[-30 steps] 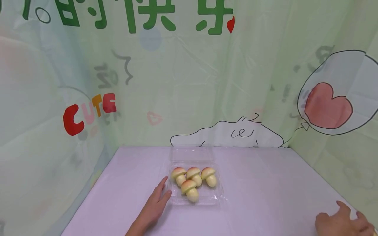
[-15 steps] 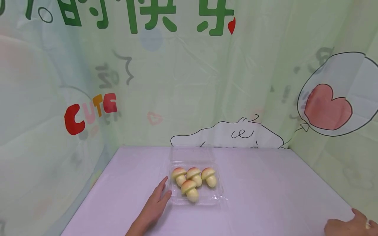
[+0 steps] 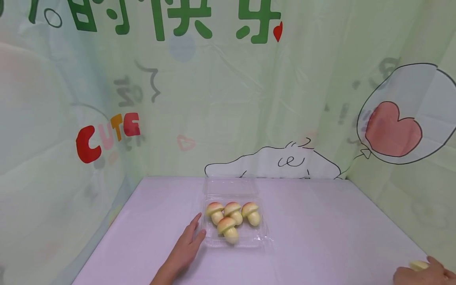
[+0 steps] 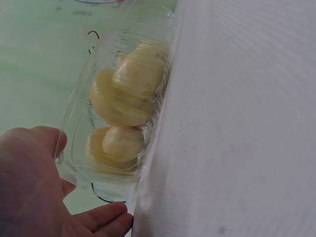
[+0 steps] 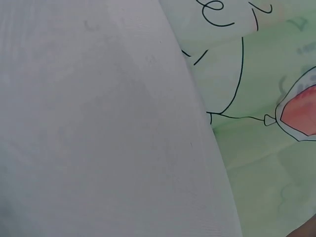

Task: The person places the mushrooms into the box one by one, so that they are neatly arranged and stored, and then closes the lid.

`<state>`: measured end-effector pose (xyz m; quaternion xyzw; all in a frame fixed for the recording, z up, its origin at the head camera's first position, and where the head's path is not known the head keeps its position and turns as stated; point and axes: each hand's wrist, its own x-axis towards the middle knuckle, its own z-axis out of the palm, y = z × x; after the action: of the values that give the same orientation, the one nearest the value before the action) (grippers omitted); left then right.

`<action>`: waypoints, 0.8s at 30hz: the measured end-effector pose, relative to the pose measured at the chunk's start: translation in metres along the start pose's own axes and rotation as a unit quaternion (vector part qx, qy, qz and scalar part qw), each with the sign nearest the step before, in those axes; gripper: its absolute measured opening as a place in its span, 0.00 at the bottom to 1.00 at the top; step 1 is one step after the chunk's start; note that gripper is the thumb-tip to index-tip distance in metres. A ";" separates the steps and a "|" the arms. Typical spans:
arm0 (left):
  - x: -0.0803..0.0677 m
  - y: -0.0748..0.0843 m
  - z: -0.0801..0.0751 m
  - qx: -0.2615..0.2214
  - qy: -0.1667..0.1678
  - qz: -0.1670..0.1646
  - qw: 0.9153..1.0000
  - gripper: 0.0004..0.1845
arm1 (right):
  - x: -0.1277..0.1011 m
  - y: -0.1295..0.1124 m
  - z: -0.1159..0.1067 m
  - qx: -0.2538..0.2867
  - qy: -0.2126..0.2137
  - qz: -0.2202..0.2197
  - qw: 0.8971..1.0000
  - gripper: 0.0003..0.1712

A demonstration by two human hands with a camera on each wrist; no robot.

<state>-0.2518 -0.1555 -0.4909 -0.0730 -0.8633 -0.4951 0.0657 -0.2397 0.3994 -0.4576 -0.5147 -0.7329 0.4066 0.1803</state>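
A clear plastic clamshell box (image 3: 246, 240) lies with its lid raised at the back, mid-table. Several toy mushrooms (image 3: 228, 230) with reddish-yellow caps and pale stems lie in it. At the box's left side is my left hand (image 3: 185, 247), its fingers fairly straight; in the left wrist view, the thumb (image 4: 52, 140) touches the rim. At the lower right, my right hand (image 3: 425, 276) pinches a pale yellow piece (image 3: 418, 265), coloured like the mushroom stems and partly hidden by the fingers. Only a sliver of skin shows in the right wrist view.
The white tabletop (image 3: 320, 229) spreads to the right of the box. A printed curtain (image 3: 228, 99) hangs round the back and both sides, close to the table edges.
My right hand has drawn its fingers in around the pale yellow piece at the right edge, which now shows between thumb and fingers. The left hand and the box stay put.
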 end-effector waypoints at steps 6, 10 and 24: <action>0.000 -0.001 0.001 0.003 0.001 -0.002 1.000 0.31 | -0.001 0.005 0.000 -0.069 -0.012 -0.014 0.997 0.53; 0.000 -0.001 0.001 0.008 0.005 0.004 1.000 0.31 | -0.001 0.005 0.001 -0.037 -0.001 -0.013 0.999 0.52; 0.002 -0.001 0.001 0.018 0.009 0.002 1.000 0.30 | -0.010 -0.002 0.000 -0.106 -0.032 -0.054 0.992 0.39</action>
<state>-0.2538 -0.1552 -0.4920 -0.0687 -0.8714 -0.4797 0.0760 -0.2362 0.3902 -0.4545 -0.4774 -0.8038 0.3330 0.1227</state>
